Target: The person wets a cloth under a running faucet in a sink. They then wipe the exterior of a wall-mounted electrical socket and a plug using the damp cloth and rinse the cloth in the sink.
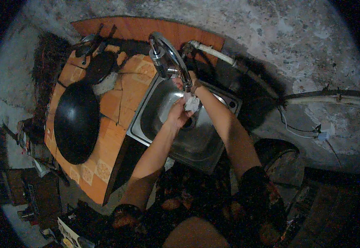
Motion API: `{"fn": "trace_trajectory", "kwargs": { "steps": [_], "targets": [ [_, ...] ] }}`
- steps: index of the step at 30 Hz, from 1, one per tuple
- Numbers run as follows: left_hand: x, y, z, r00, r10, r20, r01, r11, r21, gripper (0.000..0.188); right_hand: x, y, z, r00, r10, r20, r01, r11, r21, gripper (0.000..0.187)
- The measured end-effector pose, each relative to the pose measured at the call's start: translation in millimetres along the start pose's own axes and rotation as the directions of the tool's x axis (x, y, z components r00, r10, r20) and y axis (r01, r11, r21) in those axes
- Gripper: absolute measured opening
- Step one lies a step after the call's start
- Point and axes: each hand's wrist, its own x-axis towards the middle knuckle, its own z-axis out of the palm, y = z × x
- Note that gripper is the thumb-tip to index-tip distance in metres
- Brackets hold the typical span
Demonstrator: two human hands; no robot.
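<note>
Both hands are over a stainless steel sink (167, 151), around the curved chrome faucet (182, 66). My left hand (179, 114) is below the spout's end, its fingers closed on a white crumpled thing (192, 103). Whether that is cloth, paper or foam cannot be made out. Behind the spout, my right hand (194, 80) is near the faucet's body, with its fingers mostly hidden. A small pinkish patch shows beside it, too blurred to name. The dark drain (187, 122) lies just under my left hand.
To the left, a large black wok (77, 123) lies on the orange patterned counter (120, 101). Behind it are a smaller dark pan (100, 67) and other cookware. A pale pipe (217, 53) runs along the rough wall, and a dark round container (281, 159) stands at the right.
</note>
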Motion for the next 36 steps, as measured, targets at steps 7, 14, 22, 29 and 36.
{"fn": "trace_trajectory", "kwargs": {
  "steps": [7,14,22,29,36],
  "targets": [
    [15.9,-6.9,-0.4,0.991,0.007,0.136,-0.009,1.000,0.013,0.019,28.3,60.2,-45.7,0.983,-0.181,-0.011,0.180,0.982,-0.051,0.021],
    [28.8,-5.3,-36.6,0.985,0.147,-0.086,-0.130,0.975,0.178,0.022,-84.2,45.2,-35.6,0.921,0.357,0.155,-0.389,0.842,0.374,0.027],
    [79.4,-37.1,-77.1,0.993,0.041,-0.107,-0.017,0.977,0.213,0.014,-85.0,81.3,11.4,0.796,-0.598,-0.096,0.345,0.578,-0.739,0.021],
    [76.8,-57.3,-38.4,0.992,0.116,0.056,-0.121,0.989,0.085,0.025,-91.1,42.4,8.3,0.875,-0.136,-0.464,-0.020,0.948,-0.317,0.016],
    [79.1,-42.1,-30.2,0.998,0.044,-0.045,-0.050,0.990,-0.130,0.031,-77.2,68.3,32.5,0.721,-0.328,-0.610,-0.119,0.809,-0.576,0.038]
  ]
}}
